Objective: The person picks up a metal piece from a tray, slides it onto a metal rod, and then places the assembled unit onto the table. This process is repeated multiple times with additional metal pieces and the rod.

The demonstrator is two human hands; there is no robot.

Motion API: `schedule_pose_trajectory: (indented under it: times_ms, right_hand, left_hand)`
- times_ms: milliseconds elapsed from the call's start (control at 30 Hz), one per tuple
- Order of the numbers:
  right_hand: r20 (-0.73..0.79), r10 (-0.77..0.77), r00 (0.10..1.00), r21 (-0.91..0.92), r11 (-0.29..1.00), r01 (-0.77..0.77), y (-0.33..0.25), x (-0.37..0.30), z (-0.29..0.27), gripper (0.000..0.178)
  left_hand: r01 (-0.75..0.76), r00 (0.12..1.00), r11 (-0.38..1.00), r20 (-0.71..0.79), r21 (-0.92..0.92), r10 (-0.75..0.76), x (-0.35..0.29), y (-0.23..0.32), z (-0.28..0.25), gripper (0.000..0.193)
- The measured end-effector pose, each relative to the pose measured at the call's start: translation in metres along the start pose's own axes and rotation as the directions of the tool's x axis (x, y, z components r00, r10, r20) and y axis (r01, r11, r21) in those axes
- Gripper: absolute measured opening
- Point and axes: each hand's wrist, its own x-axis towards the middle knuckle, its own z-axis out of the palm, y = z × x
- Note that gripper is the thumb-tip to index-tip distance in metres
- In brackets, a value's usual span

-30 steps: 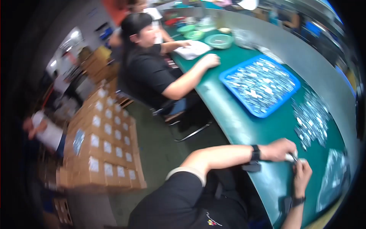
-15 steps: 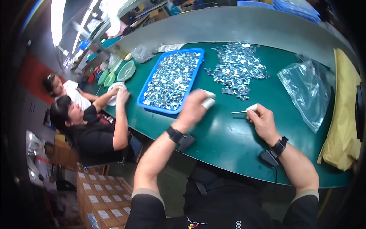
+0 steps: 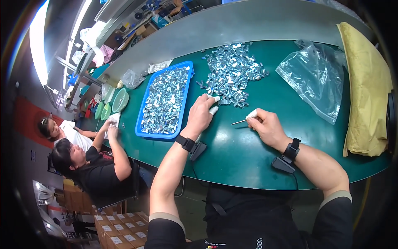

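A loose pile of small shiny metal pieces lies on the green table. My left hand is at the pile's near left edge, its thumb and forefinger apart and both tips wrapped in white. The forefinger touches or nearly touches the closest pieces; nothing shows between the fingers. My right hand, with a white-wrapped fingertip, pinches a thin metal rod that points left, toward the near side of the pile. Left of my left hand stands a blue tray filled with similar pieces.
A clear plastic bag lies flat on the right, beside a yellow padded bag. A grey raised wall runs along the back. On the left, a co-worker sits near green bowls; another person is beyond.
My left hand has moved from beside the tray to the pile's edge. The right hand keeps its hold on the rod. The whole view has shifted, so the table's things appear further left.
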Motion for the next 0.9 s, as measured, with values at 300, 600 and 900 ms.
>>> schedule_pose_trajectory:
  times_ms: [300, 600, 900]
  right_hand:
    - [0.004, -0.020, 1.000, -0.130, 0.991, 0.020, -0.007, 0.003, -0.003, 0.014]
    - [-0.033, 0.000, 0.999, -0.057, 0.998, -0.002, -0.001, 0.002, 0.000, 0.017]
    - [-0.006, 0.023, 1.000, -0.058, 0.998, -0.023, -0.001, 0.000, 0.000, 0.017]
  left_hand:
    - [-0.002, 0.999, 0.994, -0.035, -0.109, -0.002, -0.023, 0.021, 0.000, 0.022]
    - [0.107, 0.994, 0.863, 0.086, -0.494, -0.074, -0.042, 0.049, 0.004, 0.021]
    - [0.229, 0.973, 0.752, 0.138, -0.618, -0.183, -0.052, 0.058, 0.010, 0.020]
